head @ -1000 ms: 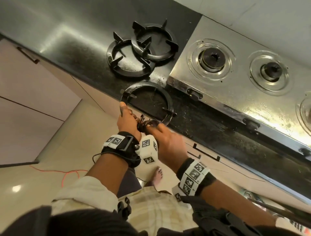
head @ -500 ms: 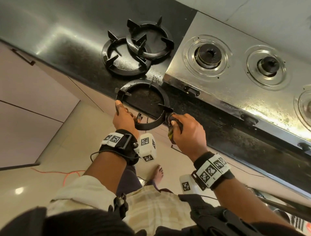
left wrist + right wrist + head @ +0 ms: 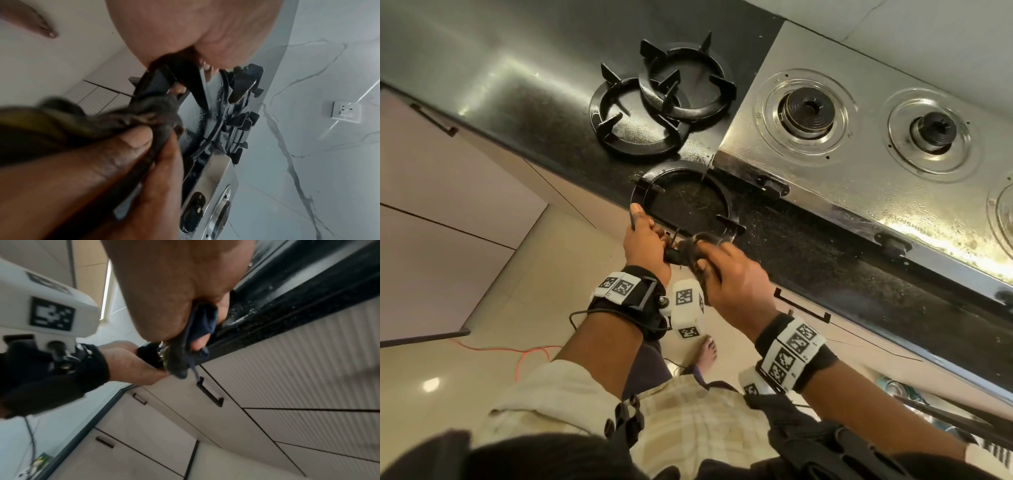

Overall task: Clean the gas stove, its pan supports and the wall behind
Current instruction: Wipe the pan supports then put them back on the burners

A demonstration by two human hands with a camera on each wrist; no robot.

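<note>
The pan support (image 3: 681,202) being cleaned lies at the front edge of the worktop (image 3: 524,113), just beside the stove's (image 3: 859,178) near left corner, and overhangs the edge slightly. The left hand (image 3: 642,240) grips its near rim with fingers curled round the ring; the right hand (image 3: 736,277) holds a dark cloth (image 3: 144,112) bunched in its fingers and pressed to the same rim, close to the left hand. To do this step well, keep the left hand's grip firm so the ring cannot slide off the edge, and work the cloth along the rim and round each prong. Turn the ring to reach unwiped sections. Two more pan supports (image 3: 661,102) lie overlapping farther back on the worktop, probably awaiting the same treatment.
</note>
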